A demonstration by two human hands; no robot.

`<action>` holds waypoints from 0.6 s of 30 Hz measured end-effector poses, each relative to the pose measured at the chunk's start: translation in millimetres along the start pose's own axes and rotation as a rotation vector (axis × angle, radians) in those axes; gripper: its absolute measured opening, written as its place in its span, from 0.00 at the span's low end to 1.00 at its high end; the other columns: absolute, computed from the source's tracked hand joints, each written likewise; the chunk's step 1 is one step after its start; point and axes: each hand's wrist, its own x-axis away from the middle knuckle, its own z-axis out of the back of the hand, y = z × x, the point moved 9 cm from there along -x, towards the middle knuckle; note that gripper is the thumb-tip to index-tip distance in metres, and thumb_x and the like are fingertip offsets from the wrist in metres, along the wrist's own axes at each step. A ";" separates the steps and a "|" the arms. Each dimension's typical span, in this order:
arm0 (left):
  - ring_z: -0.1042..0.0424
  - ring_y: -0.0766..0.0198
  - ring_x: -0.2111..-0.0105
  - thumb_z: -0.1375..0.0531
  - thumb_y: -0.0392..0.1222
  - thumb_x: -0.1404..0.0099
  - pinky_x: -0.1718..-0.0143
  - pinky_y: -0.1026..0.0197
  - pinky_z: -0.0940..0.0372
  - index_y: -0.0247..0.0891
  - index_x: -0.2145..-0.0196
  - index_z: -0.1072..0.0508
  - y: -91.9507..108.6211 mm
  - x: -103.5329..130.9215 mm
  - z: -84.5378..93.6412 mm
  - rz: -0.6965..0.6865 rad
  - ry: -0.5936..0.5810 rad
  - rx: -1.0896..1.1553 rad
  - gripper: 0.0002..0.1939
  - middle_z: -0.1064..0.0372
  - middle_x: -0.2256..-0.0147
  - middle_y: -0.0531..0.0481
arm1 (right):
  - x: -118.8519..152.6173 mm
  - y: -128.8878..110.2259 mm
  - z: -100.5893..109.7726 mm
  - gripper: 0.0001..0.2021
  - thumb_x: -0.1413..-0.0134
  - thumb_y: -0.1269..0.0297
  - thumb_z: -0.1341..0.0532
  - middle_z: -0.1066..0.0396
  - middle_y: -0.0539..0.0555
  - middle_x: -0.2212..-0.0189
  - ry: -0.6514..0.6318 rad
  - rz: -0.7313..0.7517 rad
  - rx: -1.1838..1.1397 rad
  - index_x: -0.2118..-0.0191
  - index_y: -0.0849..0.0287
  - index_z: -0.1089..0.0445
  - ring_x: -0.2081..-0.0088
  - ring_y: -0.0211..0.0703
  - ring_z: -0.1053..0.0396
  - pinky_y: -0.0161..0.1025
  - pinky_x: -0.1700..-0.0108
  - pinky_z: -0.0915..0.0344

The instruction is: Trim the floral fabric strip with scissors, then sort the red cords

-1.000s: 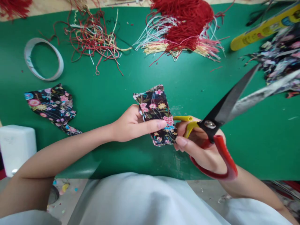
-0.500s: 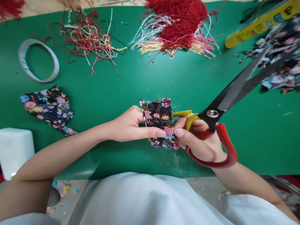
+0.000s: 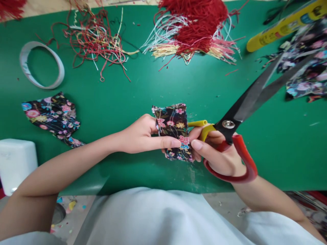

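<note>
A small piece of black floral fabric (image 3: 173, 119) is pinched in my left hand (image 3: 139, 134), the thumb lying flat across its front and the other fingers behind it. On its right edge rest the thumb and fingertips of my right hand (image 3: 217, 153). Scissors (image 3: 228, 124) with red and yellow handles hang in that same right hand, their blades parted and pointing up and right, away from the fabric. Between the fabric and the right hand a short yellow tube-like piece (image 3: 200, 123) sticks out; its other end is hidden.
Another floral fabric piece (image 3: 53, 117) lies at the left, below a white tape ring (image 3: 60, 73). Tangled cords (image 3: 99, 41) and a red tassel bundle (image 3: 196, 27) sit at the back of the green table (image 3: 114, 88). A yellow tube (image 3: 278, 30) and fabric scraps (image 3: 306, 83) are at right.
The scissors have tilted slightly, with the pivot a little further left. The fabric's top edge has risen slightly; both hands keep nearly the same hold.
</note>
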 end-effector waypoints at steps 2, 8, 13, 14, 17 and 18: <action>0.26 0.67 0.69 0.36 0.49 0.33 0.66 0.66 0.29 0.36 0.69 0.22 -1.3 0.2 0.0 0.017 -0.002 0.034 0.14 0.23 0.71 0.50 | 0.2 -2.7 1.8 0.19 0.39 0.46 0.34 0.35 0.47 0.84 0.013 0.025 0.013 0.72 0.55 0.31 0.81 0.37 0.37 0.37 0.78 0.41; 0.23 0.64 0.69 0.34 0.58 0.36 0.67 0.64 0.26 0.37 0.67 0.21 -9.3 1.1 0.2 0.097 0.026 0.158 0.19 0.21 0.69 0.49 | 1.5 2.0 4.7 0.18 0.38 0.47 0.34 0.35 0.47 0.82 0.029 0.022 -0.008 0.72 0.56 0.30 0.81 0.36 0.38 0.37 0.79 0.42; 0.24 0.65 0.74 0.32 0.65 0.41 0.75 0.65 0.27 0.38 0.65 0.24 -15.3 1.2 14.3 0.098 0.195 0.300 0.25 0.22 0.70 0.50 | 1.5 1.2 9.2 0.17 0.41 0.47 0.31 0.41 0.44 0.82 0.018 0.105 -0.347 0.64 0.56 0.26 0.82 0.33 0.44 0.35 0.80 0.43; 0.25 0.66 0.76 0.32 0.66 0.42 0.76 0.65 0.28 0.38 0.65 0.25 -16.2 1.3 17.2 0.102 0.221 0.317 0.26 0.23 0.72 0.51 | 1.7 0.5 8.6 0.18 0.42 0.45 0.31 0.42 0.43 0.82 -0.005 0.118 -0.388 0.63 0.56 0.26 0.83 0.33 0.46 0.34 0.81 0.45; 0.27 0.69 0.80 0.33 0.65 0.40 0.79 0.67 0.29 0.38 0.67 0.28 -12.4 0.4 22.4 0.074 0.246 0.362 0.25 0.25 0.75 0.54 | 3.8 -3.0 7.9 0.25 0.45 0.38 0.32 0.43 0.44 0.80 -0.054 0.158 -0.313 0.59 0.56 0.26 0.81 0.33 0.48 0.35 0.81 0.48; 0.28 0.70 0.81 0.34 0.64 0.39 0.79 0.67 0.30 0.38 0.68 0.29 -9.3 0.0 23.5 0.051 0.248 0.377 0.24 0.26 0.75 0.55 | 4.9 -4.4 6.2 0.27 0.45 0.34 0.34 0.42 0.44 0.78 -0.078 0.162 -0.210 0.57 0.56 0.27 0.80 0.35 0.46 0.36 0.80 0.47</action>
